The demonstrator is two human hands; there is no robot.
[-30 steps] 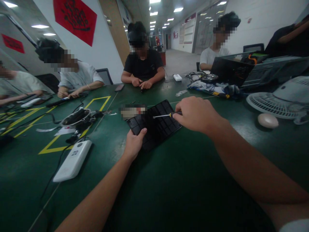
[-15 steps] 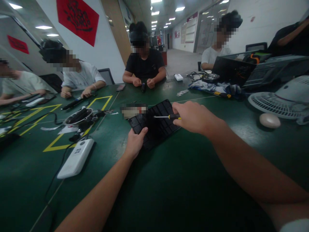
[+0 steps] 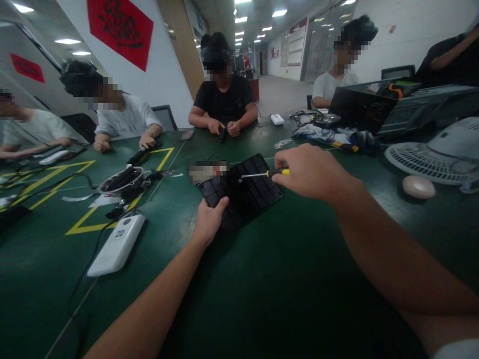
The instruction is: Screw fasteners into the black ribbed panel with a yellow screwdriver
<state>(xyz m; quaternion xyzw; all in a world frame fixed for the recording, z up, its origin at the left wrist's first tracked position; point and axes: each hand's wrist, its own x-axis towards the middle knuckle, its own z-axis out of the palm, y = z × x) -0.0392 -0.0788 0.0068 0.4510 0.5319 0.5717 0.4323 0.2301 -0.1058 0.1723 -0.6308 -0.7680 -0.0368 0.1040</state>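
A flat black panel (image 3: pixel 258 187) with a grid of ribs is tilted above the green table (image 3: pixel 262 279). My left hand (image 3: pixel 210 219) grips its near left edge, thumb on top and the other fingers hidden beneath. In my right hand (image 3: pixel 303 172) is a screwdriver (image 3: pixel 277 173) with a yellow and black handle. Its metal shaft points left, across the panel, and the tip is by a small shiny round spot, perhaps a screw, near the panel's middle. Whether the tip touches it I cannot tell.
Left of my arm lies a white power bank (image 3: pixel 118 245) with a cable, near a metal bowl (image 3: pixel 121 180). A white fan (image 3: pixel 430 152) and a computer mouse (image 3: pixel 418 187) are at the right. Several people sit around the table; one across handles a small black object (image 3: pixel 222 133).
My right hand has shifted slightly right with the screwdriver, and the shiny spot now shows at its tip. My left hand and the panel have hardly moved.
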